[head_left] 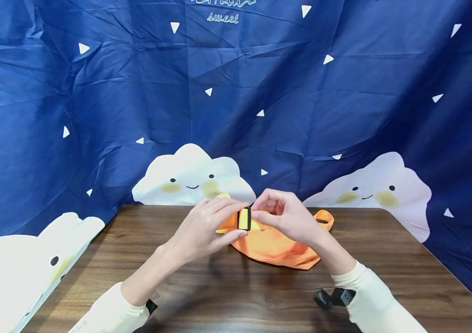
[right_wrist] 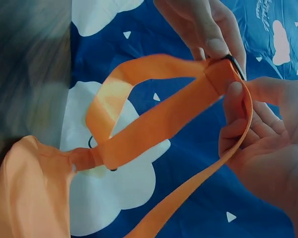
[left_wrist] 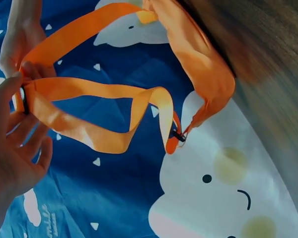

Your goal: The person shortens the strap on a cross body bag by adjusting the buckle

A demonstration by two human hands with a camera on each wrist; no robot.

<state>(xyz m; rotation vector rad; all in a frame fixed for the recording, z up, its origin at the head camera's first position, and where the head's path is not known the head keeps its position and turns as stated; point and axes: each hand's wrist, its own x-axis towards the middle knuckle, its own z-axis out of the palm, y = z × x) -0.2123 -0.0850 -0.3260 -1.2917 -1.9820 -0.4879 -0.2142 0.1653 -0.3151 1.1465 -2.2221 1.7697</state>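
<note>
An orange fabric bag (head_left: 277, 249) lies on the table, its wide strap (right_wrist: 164, 129) raised in loops between my hands. My left hand (head_left: 202, 226) holds a black strap slider (head_left: 244, 219) between thumb and fingers, with the strap threaded through its frame. On the slider's right side, my right hand (head_left: 287, 217) pinches the strap with thumb and fingertips. In the left wrist view the strap runs from the hands to a small black fitting (left_wrist: 178, 135) by the bag's end. Curled fingers of the right hand partly hide the strap in the right wrist view.
The brown wooden table (head_left: 186, 296) spreads under both arms. Behind it hangs a dark blue curtain (head_left: 236, 115) with white triangles and smiling clouds. An orange strap loop (head_left: 324, 219) stands up at the bag's right end. Black wrist devices (head_left: 334, 298) sit at the sleeves.
</note>
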